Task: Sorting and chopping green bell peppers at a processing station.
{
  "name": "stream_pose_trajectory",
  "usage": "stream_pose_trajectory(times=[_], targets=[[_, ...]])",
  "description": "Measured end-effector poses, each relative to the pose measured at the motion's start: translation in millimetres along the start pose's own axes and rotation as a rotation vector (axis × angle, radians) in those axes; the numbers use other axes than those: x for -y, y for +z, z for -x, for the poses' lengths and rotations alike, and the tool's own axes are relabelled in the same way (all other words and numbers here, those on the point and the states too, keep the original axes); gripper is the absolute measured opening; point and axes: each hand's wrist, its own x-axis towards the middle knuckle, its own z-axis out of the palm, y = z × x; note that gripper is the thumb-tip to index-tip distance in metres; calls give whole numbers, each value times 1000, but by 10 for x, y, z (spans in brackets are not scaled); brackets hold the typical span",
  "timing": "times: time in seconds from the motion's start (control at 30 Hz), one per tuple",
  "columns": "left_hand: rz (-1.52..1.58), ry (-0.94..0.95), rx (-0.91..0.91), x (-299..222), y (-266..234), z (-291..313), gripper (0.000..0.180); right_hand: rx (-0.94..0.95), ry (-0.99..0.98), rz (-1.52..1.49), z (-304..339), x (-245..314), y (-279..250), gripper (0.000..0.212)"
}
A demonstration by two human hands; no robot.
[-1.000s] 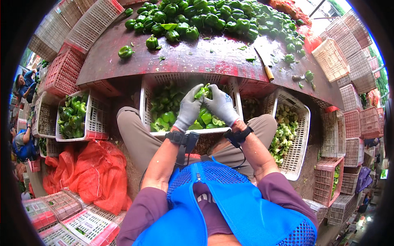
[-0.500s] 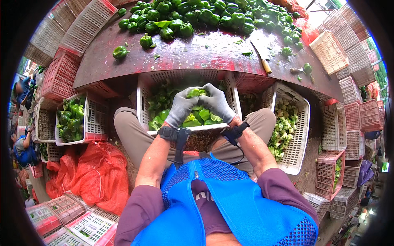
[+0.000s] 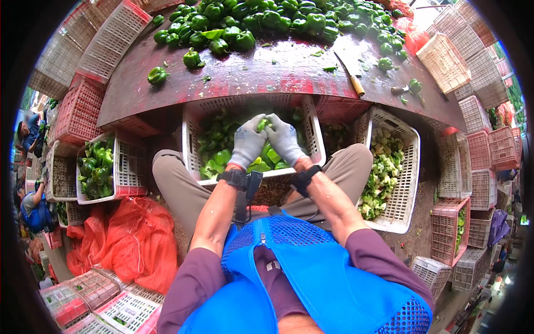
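Together, both gloved hands pinch one green pepper [image 3: 263, 124] over the white crate [image 3: 315, 131] at centre frame.

Left hand [image 3: 247, 143] and right hand [image 3: 283, 140] meet fingertip to fingertip, each clenched on the pepper — it sits between them, just above the cut green pieces filling the crate. That crate rests between the person's knees, against the edge of the red table [image 3: 267, 75]. Whole peppers are heaped [image 3: 261, 16] along the table's far side, at the top of the frame; a knife [image 3: 350, 71] lies right of centre on it. Another white crate [image 3: 403, 167] of pale trimmings stands at right — a smaller one [image 3: 125, 167] with peppers at left, above a red mesh sack [image 3: 136, 242].
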Motion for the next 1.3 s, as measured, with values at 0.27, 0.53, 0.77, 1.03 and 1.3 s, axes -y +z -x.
stream_pose_trajectory(times=[0.27,0.53,0.77,1.03,1.3], targets=[[437,-208,13,-7,201,-4,38,-137,263,-649,-311,-545,248,12],[-432,-161,17,963,-83,-163,58,-473,163,484,-160,-755,-1785,30],[-622,-382,542,1582,390,-8,70,-23,260,591,-631,-1006,-2179,60],[-512,-368,688,1543,387,-138,60,31,-389,640,-3220,-35,-600,61],[-456,-336,722,1482,325,-242,60,90,-83,1080,-4836,73,-57,59]])
